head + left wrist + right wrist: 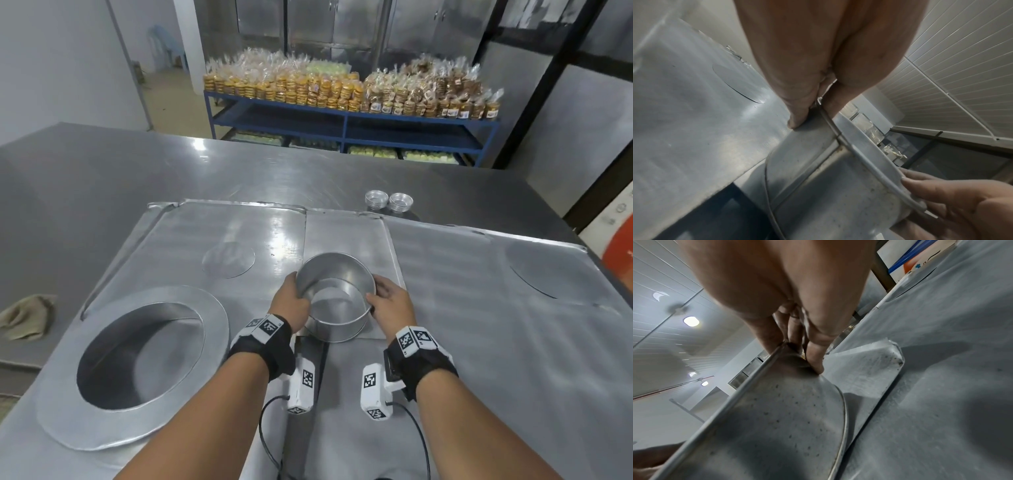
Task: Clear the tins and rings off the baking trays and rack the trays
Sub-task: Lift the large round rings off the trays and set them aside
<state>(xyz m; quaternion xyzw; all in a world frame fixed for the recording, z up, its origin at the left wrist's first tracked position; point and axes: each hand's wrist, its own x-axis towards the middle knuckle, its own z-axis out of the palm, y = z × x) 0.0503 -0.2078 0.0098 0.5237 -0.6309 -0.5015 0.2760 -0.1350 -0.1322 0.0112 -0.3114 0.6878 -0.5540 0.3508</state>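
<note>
Cloth [25,317]: crumpled, beige, on the steel table [102,164] at the far left, apart from the trays.
Big ring [137,359]: wide flat rim with a deep round hole, lying on the left tray [191,233] near its front left corner; well apart from the hands.
Flat disc [228,259]: thin round sheet lying on the left tray, behind the big ring and left of the tin.
Left hand [291,301]: grips the left side of the tin's rim; in the left wrist view the thumb [851,91] lies inside the wall and the fingers [797,113] outside, curled on the metal.
Tin [337,296]: round, straight-walled, open at top and bottom, between both hands; tilted, its far side raised and its near edge low over a small middle tray [346,236]; whether it touches that tray I cannot tell.
Right hand [390,299]: holds the right side of the rim; in the right wrist view the fingers [816,353] pinch the wall [777,410] from outside, thumb on the inner side.
Small cups [388,201]: two stacks of shiny little tins on the table just behind the trays.
Right tray [479,291]: broad sheet with another flat disc [548,270] near its far right corner.
Shelf [349,120]: blue, beyond the table, piled with bagged biscuits.
</note>
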